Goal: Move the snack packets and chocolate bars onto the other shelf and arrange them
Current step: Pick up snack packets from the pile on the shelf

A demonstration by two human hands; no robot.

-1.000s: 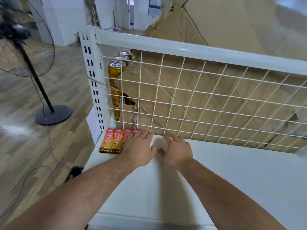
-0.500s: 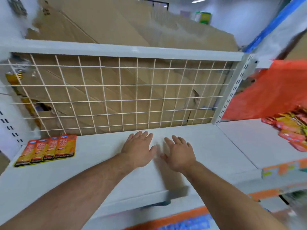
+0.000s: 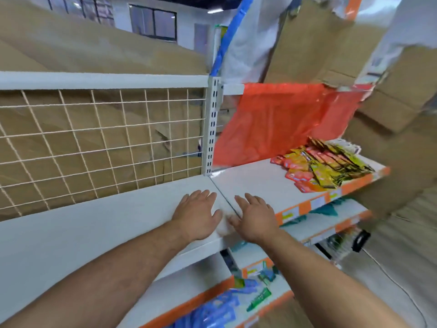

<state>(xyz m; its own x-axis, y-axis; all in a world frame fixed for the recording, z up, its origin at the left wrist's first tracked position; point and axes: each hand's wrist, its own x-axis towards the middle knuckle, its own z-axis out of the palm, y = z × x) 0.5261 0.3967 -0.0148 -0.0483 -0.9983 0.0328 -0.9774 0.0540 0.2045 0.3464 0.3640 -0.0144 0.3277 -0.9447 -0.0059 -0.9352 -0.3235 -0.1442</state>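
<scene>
In the head view, the left hand [image 3: 197,214] and right hand [image 3: 256,217] are flat and empty, fingers straight and spread, palms down, on either side of the seam where the white shelf [image 3: 94,223] meets the orange-edged shelf [image 3: 248,178]; whether the palms touch the surface cannot be told. That pose suggests they are free for the next pick, likely the snack packets [image 3: 319,164], a loose red and yellow heap well apart to the right, near that shelf's front edge and before an orange sheet [image 3: 272,121]. The heap's prints are blurred, and no chocolate bars can be picked out in it. The white shelf, backed by a wire grid [image 3: 94,143], runs off the left edge, so anything lying there is cut off. The blue packets [image 3: 212,308] on a lower shelf are smeared
</scene>
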